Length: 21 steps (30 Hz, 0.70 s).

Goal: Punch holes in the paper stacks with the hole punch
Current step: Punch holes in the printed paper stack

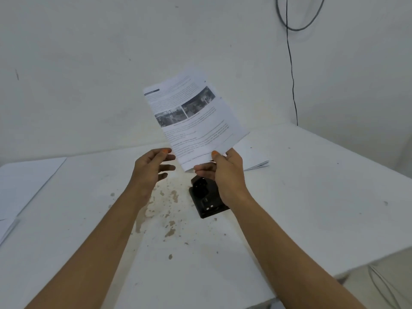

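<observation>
The held sheets are thin matt white paper with grey print; the hole punch looks like glossy black plastic or painted metal; the table is matt white, scuffed and stained brown; the wall is matt white plaster

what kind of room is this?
Likely a makeshift paperwork station, not a tidy office: a stained white table against a bare wall, a hole punch, paper stacks, loose cables.
</observation>
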{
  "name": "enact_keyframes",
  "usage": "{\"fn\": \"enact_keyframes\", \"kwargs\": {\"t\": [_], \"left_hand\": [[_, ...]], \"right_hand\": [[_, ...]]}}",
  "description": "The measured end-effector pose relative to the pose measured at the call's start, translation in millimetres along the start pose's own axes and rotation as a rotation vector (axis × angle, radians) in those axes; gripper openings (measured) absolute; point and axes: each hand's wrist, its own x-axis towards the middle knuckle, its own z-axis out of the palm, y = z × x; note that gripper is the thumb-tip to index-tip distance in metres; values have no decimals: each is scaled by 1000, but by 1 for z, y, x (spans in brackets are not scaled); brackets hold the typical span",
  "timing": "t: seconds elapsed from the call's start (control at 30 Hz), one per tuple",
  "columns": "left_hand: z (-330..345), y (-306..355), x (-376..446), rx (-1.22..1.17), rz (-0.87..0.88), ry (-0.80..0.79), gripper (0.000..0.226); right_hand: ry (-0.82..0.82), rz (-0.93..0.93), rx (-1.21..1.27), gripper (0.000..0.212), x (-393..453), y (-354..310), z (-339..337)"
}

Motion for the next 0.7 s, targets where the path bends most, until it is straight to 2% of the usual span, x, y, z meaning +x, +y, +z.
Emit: {"fn": "enact_keyframes", "kwargs": {"t": [0.17,0.3,0.53,0.7], "left_hand": [[18,-19,4,59,-49,51,13],[30,-37,8,126,-63,47,12],[47,-54,28,261,-6,46,11],[48,-61,43,332,-22,34,12]], "right_hand": [[77,34,141,9,27,-24,-21],[158,19,157,10,52,-33,-39],[302,-20,-145,31,86,0,-70],[311,56,-272,33,92,26,-75]]}}
